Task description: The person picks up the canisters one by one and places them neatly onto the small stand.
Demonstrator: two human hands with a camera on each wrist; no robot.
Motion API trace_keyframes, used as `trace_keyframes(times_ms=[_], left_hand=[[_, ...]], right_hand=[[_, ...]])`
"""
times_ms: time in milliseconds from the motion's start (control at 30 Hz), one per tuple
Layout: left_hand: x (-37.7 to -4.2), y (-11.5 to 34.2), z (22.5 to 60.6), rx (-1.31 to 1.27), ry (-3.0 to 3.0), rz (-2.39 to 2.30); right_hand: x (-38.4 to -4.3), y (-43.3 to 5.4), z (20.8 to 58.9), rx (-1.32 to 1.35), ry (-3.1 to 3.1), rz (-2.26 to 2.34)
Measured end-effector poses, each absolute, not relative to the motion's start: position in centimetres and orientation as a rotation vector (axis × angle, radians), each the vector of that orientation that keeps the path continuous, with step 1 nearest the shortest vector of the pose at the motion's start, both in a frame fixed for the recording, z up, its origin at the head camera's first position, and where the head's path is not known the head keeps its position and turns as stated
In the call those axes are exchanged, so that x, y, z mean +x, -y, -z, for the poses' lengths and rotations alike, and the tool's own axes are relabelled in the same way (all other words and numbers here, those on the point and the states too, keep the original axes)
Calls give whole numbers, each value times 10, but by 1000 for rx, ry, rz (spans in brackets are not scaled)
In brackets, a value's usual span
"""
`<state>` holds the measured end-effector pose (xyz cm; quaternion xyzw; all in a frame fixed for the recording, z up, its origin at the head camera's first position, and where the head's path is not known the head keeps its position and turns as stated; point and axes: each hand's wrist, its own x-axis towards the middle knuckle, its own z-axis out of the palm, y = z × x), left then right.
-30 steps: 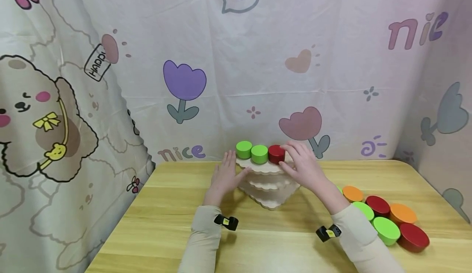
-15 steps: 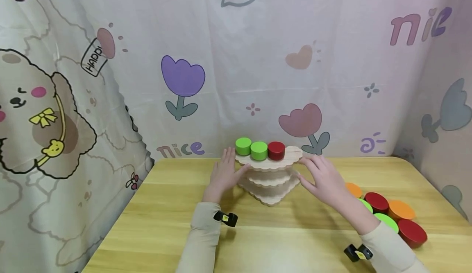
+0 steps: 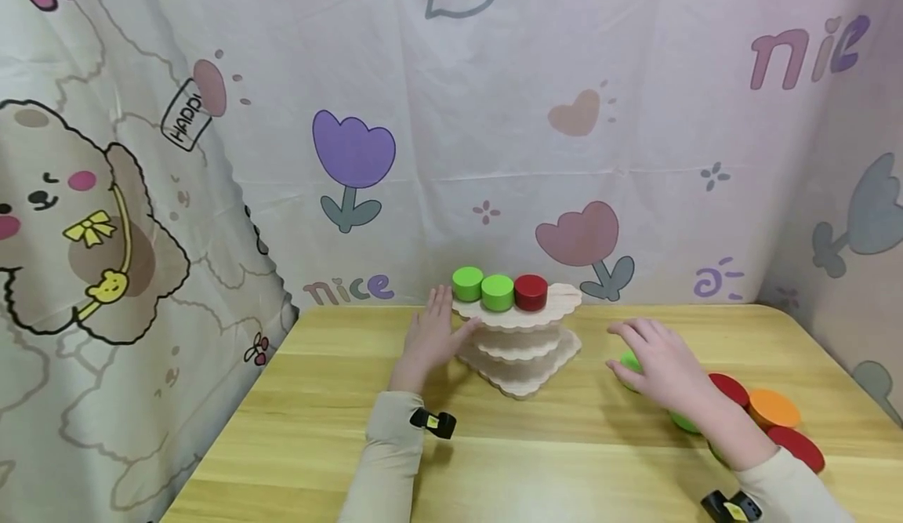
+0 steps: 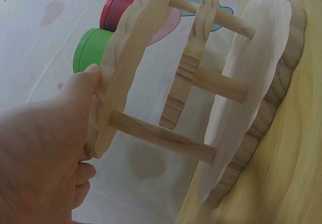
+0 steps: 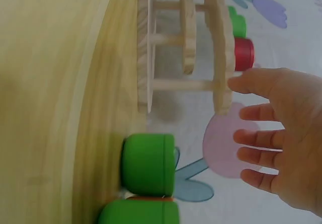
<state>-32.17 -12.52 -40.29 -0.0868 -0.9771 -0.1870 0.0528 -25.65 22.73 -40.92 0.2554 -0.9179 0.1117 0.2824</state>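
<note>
A pale wooden three-tier stand point(image 3: 518, 319) with scalloped edges is at the table's middle back. On its top tier sit two green cylinders point(image 3: 498, 293) and a red cylinder point(image 3: 531, 293) in a row. My left hand point(image 3: 428, 340) grips the left end of that tier; in the left wrist view its thumb point(image 4: 83, 85) presses the board's edge. Over to the right, my right hand point(image 3: 666, 366) holds nothing, fingers spread above a loose green cylinder point(image 3: 630, 361) that it partly covers. The right wrist view shows a seam near the top of a green cylinder point(image 5: 148, 163).
Several more cylinders lie at the table's right, among them an orange one point(image 3: 774, 408) and a red one point(image 3: 797, 448), partly hidden by the right forearm. A printed curtain point(image 3: 480, 115) hangs behind the wooden table point(image 3: 494, 468).
My right hand has let go of the red cylinder on the top tier and moved right and toward me, over the loose cylinders. The left hand stays on the stand.
</note>
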Motion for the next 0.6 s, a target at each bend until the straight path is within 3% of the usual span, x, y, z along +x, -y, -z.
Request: trace_keyframes(times_ms=[600], left_hand=[[-323, 126, 405, -258, 2971, 540]], right_hand=[[-269, -251, 424, 575, 2872, -190]])
